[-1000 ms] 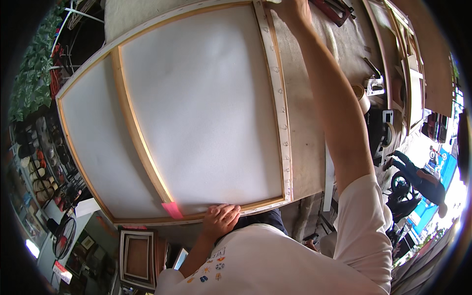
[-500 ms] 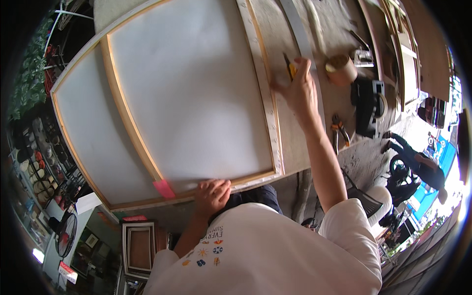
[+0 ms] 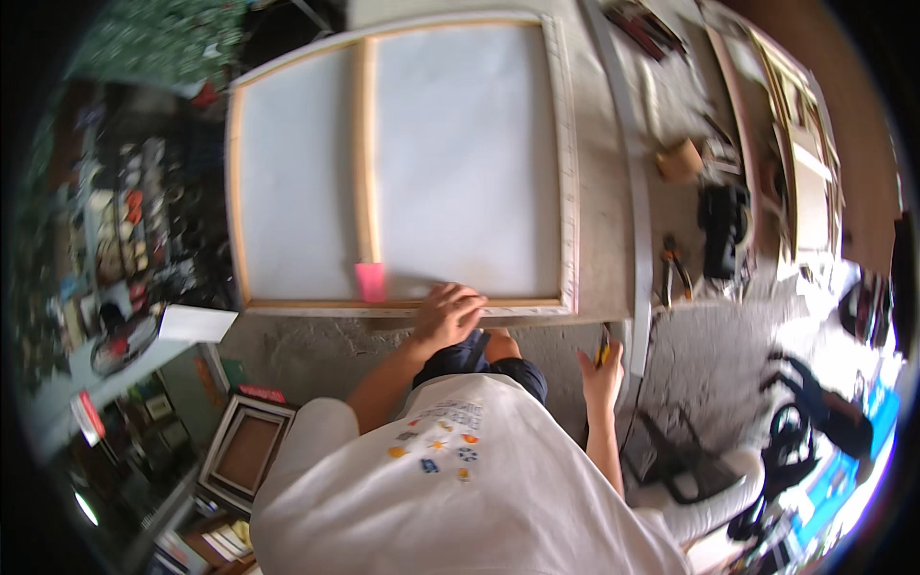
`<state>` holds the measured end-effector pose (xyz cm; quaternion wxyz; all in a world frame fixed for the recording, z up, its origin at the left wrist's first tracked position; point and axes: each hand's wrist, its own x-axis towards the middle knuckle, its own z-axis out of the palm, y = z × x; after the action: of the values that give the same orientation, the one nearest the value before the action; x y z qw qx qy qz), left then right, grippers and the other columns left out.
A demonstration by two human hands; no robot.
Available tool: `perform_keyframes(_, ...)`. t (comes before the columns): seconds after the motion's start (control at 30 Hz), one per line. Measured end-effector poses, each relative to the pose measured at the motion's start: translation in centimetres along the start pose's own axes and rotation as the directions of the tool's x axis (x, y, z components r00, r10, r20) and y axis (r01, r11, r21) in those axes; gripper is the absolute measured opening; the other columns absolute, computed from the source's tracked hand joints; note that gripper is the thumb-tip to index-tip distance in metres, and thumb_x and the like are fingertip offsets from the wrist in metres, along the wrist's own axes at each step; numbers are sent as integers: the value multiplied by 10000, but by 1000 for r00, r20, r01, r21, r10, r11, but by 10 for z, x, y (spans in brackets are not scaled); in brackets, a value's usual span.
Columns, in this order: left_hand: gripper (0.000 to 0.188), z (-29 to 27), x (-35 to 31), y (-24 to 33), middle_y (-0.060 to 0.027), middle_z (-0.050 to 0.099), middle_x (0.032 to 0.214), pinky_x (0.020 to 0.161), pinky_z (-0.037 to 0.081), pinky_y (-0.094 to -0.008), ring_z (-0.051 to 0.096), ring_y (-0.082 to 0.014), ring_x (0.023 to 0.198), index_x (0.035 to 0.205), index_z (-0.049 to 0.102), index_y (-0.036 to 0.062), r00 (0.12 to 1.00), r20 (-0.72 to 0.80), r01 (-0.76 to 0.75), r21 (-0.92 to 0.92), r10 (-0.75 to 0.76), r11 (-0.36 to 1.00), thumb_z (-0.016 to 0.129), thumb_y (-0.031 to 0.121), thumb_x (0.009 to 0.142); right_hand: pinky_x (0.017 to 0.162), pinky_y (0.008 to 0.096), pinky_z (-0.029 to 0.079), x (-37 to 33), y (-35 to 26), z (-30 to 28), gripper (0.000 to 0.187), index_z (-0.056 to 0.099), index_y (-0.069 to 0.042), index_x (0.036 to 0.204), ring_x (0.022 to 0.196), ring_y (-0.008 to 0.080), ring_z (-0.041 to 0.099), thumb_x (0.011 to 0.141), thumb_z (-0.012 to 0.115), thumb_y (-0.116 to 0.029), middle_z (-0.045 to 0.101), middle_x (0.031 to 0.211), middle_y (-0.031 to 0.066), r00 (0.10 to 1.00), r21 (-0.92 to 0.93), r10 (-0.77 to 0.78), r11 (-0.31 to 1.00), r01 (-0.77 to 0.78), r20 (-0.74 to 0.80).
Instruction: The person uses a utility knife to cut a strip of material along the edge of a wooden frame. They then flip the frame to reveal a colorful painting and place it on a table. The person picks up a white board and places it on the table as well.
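A large stretched canvas [image 3: 460,163] lies face down on the workbench, its wooden bars and stapled white edge showing. One crossbar [image 3: 365,144] spans it, with a pink tag [image 3: 370,282] at its near end. My left hand [image 3: 450,314] is curled over the near bar, gripping the frame right of the tag. Off the bench's front edge, my right hand [image 3: 602,381] is closed around a yellow utility knife [image 3: 603,354], tip pointing up and away. Part of the knife is hidden in the fingers.
A long metal straightedge [image 3: 632,182] runs along the bench, jutting past its front edge. Beyond it lie pliers [image 3: 676,268], a tape roll [image 3: 679,161] and a black tape dispenser [image 3: 723,230]. Frames [image 3: 247,446] stand at lower left; a person [image 3: 829,412] is at far right.
My right hand has drawn back from beside the canvas to off the bench's front edge, now holding the knife. My left hand stays on the near bar. The view has turned.
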<state>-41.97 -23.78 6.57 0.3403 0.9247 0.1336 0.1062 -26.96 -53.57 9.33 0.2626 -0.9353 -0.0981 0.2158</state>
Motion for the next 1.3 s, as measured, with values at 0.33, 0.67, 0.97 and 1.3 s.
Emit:
perform_keyframes(0.33,156,-50,-15,-6,-65,655,1046,878,484,-412,614,-277,984,950,701,72,994,-90,-60,26,62,998,710,167,826,702,441,480,22,-69,53,423,574,23,944,742,394,593,824,791,-319,626,813,208,967,119,-20,992,52,-255)
perform_keyframes(0.67,581,-301,-213,-394,-125,631,1249,953,461,-406,597,-265,1127,1277,560,33,268,-307,768,-504,-913,395,638,487,924,331,281,385,23,-60,72,313,563,-27,885,390,138,521,879,760,-271,626,694,81,944,494,329,824,-277,-19)
perform_keyframes(0.97,643,-273,-208,-362,-181,640,1205,921,460,-378,591,-243,1091,1202,635,-24,383,-139,748,-533,-913,395,529,564,965,371,302,412,26,-49,64,220,568,-62,845,383,150,514,874,755,-174,592,629,45,923,779,384,570,-260,27)
perform_keyframes(1.3,549,-202,-280,-143,-233,596,1283,964,451,-433,592,-350,1139,1283,564,-83,-29,-233,545,-819,-972,180,470,396,1032,378,299,424,170,-87,29,227,633,-41,890,402,156,546,838,792,-194,638,737,61,992,820,127,564,-96,29)
